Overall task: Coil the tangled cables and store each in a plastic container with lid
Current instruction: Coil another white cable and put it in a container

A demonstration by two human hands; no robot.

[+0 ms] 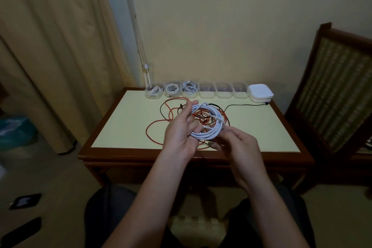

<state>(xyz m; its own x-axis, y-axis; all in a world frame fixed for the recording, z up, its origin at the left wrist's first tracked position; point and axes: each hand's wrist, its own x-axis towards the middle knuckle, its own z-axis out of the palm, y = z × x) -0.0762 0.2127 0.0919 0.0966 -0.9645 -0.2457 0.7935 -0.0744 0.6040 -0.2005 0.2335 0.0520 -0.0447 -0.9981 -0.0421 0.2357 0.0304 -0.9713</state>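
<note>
**White coil in both hands, above the tangle**

White cable (203, 136), wound into a round multi-turn coil, held in the air at centre frame over the near half of the table (124, 125).

Left hand (179, 133): palm toward the camera, fingers pointing up and curled round the coil's left side, holding the bundle.

Right hand (239, 147): lower right of the coil, fingers curled in, pinching the strands at its lower right edge. Exact fingertip contact is blurred.

On the table beneath the coil: a loose red cable (148, 129) looping out to the left, tangled with a black cable (241, 105) that runs off toward the right rear corner.

Along the far edge, upper centre of the frame, a row of six clear plastic containers. The three on the left (172, 89) each hold a coiled white cable. The other three (223, 90) stand just beside them, to the right.

Stack of white lids (260, 92) at the right end of the row, touching or nearly touching the last container.

Wooden chair (332, 96) with a woven back at far right. Beige curtain (50, 46) fills the left of the frame.
</note>
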